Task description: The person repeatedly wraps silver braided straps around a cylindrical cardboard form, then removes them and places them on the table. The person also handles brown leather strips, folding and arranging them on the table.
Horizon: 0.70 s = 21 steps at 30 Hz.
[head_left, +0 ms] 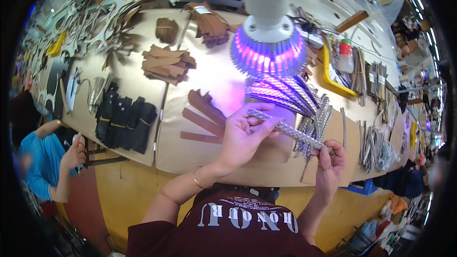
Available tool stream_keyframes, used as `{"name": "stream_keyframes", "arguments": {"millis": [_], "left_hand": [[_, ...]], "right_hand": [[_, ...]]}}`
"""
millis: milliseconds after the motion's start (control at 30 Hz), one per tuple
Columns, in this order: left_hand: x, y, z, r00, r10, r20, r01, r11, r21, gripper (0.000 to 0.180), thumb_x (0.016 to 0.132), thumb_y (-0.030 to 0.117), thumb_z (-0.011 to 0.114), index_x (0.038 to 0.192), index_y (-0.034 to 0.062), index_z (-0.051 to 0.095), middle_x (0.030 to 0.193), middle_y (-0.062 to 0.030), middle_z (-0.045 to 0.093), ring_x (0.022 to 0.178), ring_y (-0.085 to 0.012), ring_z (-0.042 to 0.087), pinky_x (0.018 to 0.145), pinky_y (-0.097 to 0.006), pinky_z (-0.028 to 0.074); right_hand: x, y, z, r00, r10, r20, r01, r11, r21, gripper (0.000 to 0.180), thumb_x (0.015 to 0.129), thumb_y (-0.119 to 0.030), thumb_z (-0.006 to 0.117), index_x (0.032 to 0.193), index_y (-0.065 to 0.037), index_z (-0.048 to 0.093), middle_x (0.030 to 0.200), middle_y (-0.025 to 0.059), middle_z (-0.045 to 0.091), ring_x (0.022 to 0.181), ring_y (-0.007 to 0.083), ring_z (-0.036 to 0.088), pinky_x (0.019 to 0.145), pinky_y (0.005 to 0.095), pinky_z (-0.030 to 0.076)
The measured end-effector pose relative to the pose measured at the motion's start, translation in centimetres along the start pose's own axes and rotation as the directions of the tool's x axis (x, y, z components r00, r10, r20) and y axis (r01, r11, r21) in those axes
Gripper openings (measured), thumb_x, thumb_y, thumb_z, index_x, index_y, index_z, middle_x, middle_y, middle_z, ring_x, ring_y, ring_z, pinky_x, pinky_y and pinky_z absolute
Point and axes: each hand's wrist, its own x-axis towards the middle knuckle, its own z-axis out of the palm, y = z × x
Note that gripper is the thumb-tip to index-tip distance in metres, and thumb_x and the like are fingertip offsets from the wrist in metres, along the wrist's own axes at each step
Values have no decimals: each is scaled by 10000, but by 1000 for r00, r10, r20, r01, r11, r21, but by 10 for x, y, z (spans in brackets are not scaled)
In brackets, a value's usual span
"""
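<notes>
Braided strap (299, 135) grasped at both ends, above the tabletop (173, 159).

My left grip (245, 135) is closed around the strap near its upper-left end, thumb on top; my right grip (332, 163) pinches the lower-right end between thumb and fingers. The strap runs slantwise between them. Just beyond it lies a pile of loose braided straps (320, 123); further straps (278, 96) lie under the purple glow of the lamp (268, 52). To the left of my left grip are flat brown strips (202, 124), then banded black bundles (124, 123). Beyond the pile, to the right, stand a yellow tray (339, 88) and a red-capped bottle (346, 61). Far left, a co-worker in a blue top (42, 159) is at the tabletop.
</notes>
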Motion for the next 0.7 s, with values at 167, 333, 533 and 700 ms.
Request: {"name": "stream_keyframes", "arguments": {"millis": [167,333,533,700], "left_hand": [[6,-2,0,955,-285,83,295,939,-176,257,983,101,550,1202,-28,512,1080,-140,672,924,-174,688,797,-262,591],[-5,-3,4,965,-216,150,238,959,-153,233,1005,125,507,1178,-26,545,1154,-167,650,994,-196,679,851,-292,582],[-28,-18,24,959,-145,244,157,987,-28,244,1002,103,502,1177,-45,587,1156,-142,648,1016,-171,654,910,-301,562],[-41,-28,7,989,-32,144,32,999,4,327,945,110,615,1236,-34,573,1164,-127,633,1022,-166,642,872,-303,560]], "right_hand": [[6,28,-10,973,213,90,-201,586,785,348,944,-53,560,1285,11,525,926,79,633,798,150,627,775,298,509],[11,29,-17,987,96,-131,-93,995,33,407,969,-135,536,1351,-2,495,1123,141,638,1018,227,611,899,373,457],[-5,-39,18,852,-455,258,408,268,-873,343,959,-177,580,1234,27,569,1123,159,651,1057,278,616,905,389,465],[14,-39,64,971,16,240,201,494,-846,124,854,-17,688,975,-5,659,822,66,668,704,146,626,638,270,486]]}}
